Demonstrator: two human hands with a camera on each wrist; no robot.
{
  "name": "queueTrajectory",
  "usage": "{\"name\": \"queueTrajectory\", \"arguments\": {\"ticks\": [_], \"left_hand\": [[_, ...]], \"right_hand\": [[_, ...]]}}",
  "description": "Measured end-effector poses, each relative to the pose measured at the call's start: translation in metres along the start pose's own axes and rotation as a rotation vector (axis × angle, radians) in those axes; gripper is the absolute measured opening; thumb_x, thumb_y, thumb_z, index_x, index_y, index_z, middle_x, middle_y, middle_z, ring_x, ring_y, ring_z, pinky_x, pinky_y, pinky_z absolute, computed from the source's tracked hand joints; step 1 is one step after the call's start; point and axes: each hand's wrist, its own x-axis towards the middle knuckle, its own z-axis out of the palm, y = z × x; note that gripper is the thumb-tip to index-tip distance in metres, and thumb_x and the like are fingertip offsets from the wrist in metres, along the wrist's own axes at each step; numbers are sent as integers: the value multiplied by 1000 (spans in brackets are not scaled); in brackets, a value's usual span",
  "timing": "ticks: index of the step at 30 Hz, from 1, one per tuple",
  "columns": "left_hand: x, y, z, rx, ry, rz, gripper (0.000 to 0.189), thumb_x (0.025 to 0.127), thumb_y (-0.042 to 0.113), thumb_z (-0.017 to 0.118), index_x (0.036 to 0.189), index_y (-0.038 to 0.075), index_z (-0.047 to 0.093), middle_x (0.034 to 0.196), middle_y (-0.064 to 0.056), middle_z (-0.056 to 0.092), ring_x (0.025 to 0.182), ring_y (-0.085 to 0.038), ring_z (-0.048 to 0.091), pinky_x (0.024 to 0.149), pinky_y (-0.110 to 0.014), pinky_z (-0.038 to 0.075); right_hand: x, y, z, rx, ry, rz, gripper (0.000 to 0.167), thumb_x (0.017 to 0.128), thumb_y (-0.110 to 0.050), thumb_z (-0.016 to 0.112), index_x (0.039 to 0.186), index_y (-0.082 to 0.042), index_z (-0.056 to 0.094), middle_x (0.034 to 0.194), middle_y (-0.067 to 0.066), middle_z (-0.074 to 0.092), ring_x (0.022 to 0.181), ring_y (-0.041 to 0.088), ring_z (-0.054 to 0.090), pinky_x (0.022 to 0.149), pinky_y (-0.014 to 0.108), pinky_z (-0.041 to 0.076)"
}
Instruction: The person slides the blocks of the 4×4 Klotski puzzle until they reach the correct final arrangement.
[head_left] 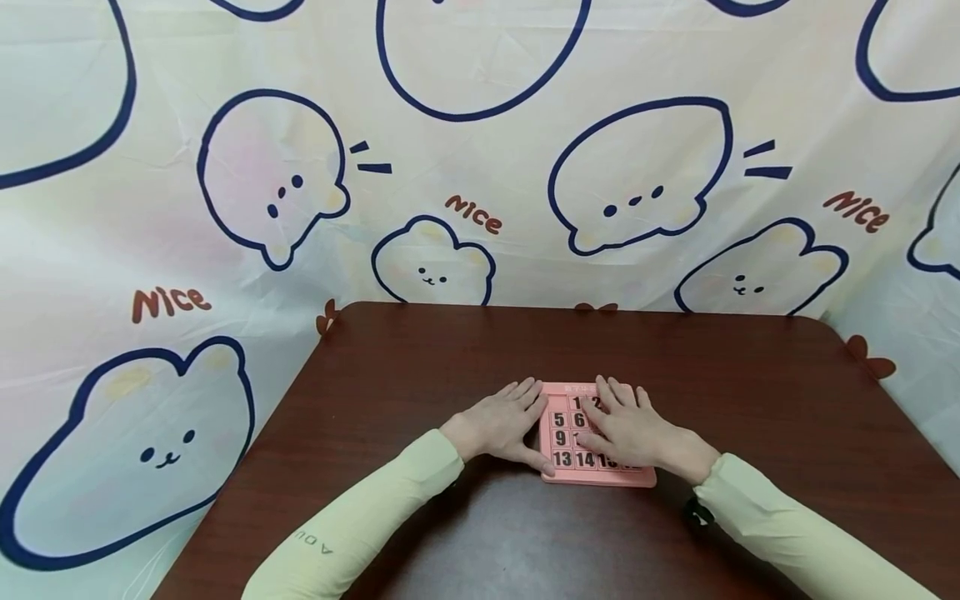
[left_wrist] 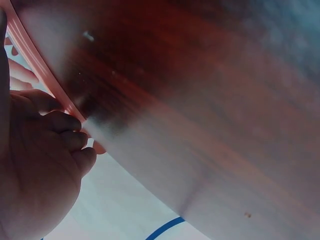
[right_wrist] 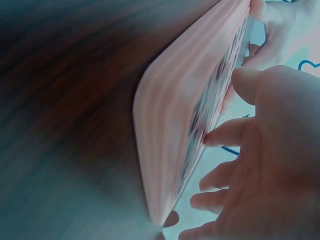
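A pink number slide puzzle (head_left: 597, 478) lies flat on the table, its square tiles printed with black numbers. The cell at its upper left shows no number. Along the puzzle's left edge rests my left hand (head_left: 501, 421), fingers extended toward the upper left corner and thumb by the lower left one. My right hand (head_left: 633, 427) is spread over the right part of the tiles and hides several of them. In the right wrist view, a fingertip of the right hand (right_wrist: 280, 150) meets the tiled face, while its other fingers are loosely extended.
The puzzle sits on a dark brown wooden table (head_left: 420, 358) with rounded far corners. Behind and beside the table hangs a pale cloth (head_left: 525, 183) printed with blue-outlined cartoon figures and the word "Nice". A dark band (head_left: 699, 512) is at the right wrist.
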Motion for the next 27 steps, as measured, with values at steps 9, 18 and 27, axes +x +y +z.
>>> {"name": "queueTrajectory", "arguments": {"ticks": [9,18,27], "left_hand": [[1,0,-3,29,7,19,117,75,90,43,157,9,23,165,-13,16,154,-25,11,126,-37,15],[1,-1,-2,31,-5,10,118,74,91,41,157,9,22,165,-11,15,154,-24,10,126,-37,15],[1,1,-2,17,-17,4,119,73,91,41,157,10,20,166,-11,13,155,-24,9,126,-36,15]], "right_hand": [[8,-10,2,0,-32,-19,72,99,-56,44,151,-6,37,161,28,14,150,45,14,112,75,14],[15,-20,-1,-22,-73,-47,71,100,-55,44,153,-9,34,162,26,15,150,44,16,111,73,21],[10,-7,-5,36,-66,-27,65,100,-54,43,153,-16,37,162,26,14,150,46,13,111,75,15]]}}
